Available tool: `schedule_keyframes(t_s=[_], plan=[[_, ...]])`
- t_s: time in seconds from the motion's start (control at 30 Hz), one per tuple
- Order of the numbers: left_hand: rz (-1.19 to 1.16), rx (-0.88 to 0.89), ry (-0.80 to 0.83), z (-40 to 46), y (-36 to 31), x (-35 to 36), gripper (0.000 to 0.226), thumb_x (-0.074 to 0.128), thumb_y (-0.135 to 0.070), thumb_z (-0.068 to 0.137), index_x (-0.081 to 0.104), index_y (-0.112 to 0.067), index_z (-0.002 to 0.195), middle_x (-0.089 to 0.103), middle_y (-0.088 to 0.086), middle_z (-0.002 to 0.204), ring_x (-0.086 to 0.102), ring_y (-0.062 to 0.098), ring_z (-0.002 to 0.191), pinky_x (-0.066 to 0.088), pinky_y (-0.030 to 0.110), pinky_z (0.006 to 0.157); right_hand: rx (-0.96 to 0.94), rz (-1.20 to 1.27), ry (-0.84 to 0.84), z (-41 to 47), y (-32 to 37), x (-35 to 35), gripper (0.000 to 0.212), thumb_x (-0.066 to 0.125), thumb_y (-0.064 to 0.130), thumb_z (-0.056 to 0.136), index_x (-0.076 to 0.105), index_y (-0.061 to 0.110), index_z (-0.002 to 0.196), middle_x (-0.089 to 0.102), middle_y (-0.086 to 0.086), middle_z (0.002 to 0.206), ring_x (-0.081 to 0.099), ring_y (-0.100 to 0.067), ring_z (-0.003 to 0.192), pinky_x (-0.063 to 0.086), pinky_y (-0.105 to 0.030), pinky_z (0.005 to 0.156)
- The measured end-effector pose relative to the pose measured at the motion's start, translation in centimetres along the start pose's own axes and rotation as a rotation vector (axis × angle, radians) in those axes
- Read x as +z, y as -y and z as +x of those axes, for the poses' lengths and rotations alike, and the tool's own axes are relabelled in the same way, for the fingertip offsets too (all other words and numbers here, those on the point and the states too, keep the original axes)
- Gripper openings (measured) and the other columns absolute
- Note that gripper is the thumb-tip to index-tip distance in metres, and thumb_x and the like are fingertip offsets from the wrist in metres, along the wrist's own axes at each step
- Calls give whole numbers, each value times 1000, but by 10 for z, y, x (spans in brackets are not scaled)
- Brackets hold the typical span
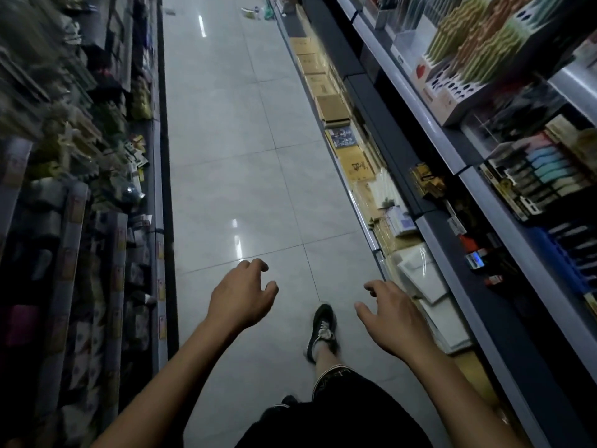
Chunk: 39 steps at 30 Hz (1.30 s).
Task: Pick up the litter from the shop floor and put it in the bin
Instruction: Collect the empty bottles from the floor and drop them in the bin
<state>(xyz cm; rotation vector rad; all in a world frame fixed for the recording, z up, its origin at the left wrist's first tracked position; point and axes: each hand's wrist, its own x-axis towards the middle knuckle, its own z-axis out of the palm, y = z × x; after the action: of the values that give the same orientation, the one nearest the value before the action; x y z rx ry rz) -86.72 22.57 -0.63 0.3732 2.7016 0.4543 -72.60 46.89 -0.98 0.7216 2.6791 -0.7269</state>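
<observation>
shop aisle, seen from the head view, looking down and forward.

left hand (240,297): reaching out over the floor (226,140), palm down, fingers loosely curled, grip released and holding nothing.

right hand (392,321): reaching out just beside the right shelving (452,156), palm down, fingers relaxed and spread, grip released and holding nothing.

litter (256,11): lying on the floor at the far end of the aisle, close to the foot of the right shelving, well apart from both hands. showing as a small cluster with something green among it; too small and blurred to tell the pieces apart.

floor: pale glossy tiles, ceiling lights reflecting as bright streaks along the middle of the aisle.

shoe (321,331): dark, with pale laces, stepping forward on the floor between the two hands; dark shorts (336,412) showing below it at the near edge of the view.

left shelving (97,156): carrying packed goods, blurring too much to name.

right shelving: carrying brown cardboard boxes (323,82) in a row along its lowest level, flat white packets (426,279) nearer the person, and stationery in display trays (478,56) on the upper levels.
</observation>
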Motion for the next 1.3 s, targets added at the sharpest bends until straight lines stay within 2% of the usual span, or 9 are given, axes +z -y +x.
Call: schedule_keyframes(t_s=[0.23,0.43,0.8,1.03,1.3], plan=[[7,-48,3,105,-33,-29,43,51,-45,93,54,-28,132,60,-8,118,58,15,103,50,35,82,-37,30,41,128,16,-40,49,52,49,96,49,24,138,53,2,135,51,-18,121,48,-36,94],[-27,-152,-40,179,-38,-56,43,52,-45,93,55,-28,132,61,-7,123,59,16,107,50,35,82,-179,-23,75,242,60,-78,49,52,47,96,50,22,138,53,1,134,51,-19,123,46,-35,95],[-148,-365,-112,292,22,-112,43,51,-46,94,55,-26,132,62,-6,124,60,14,107,52,36,82,-379,-128,144,417,186,-103,50,51,49,96,50,23,139,54,2,133,51,-17,123,48,-37,94],[-179,-362,-105,403,76,-169,44,51,-45,94,55,-27,134,63,-6,125,61,13,105,50,34,84,-351,-136,153,514,278,-107,50,52,49,96,51,22,138,55,1,132,53,-18,120,50,-39,94],[-117,-211,-75,544,101,-239,43,50,-46,94,55,-28,133,62,-8,122,60,14,106,50,34,83,-265,-106,106,603,346,-123,48,52,49,96,52,24,137,55,3,130,53,-16,121,49,-38,95]])
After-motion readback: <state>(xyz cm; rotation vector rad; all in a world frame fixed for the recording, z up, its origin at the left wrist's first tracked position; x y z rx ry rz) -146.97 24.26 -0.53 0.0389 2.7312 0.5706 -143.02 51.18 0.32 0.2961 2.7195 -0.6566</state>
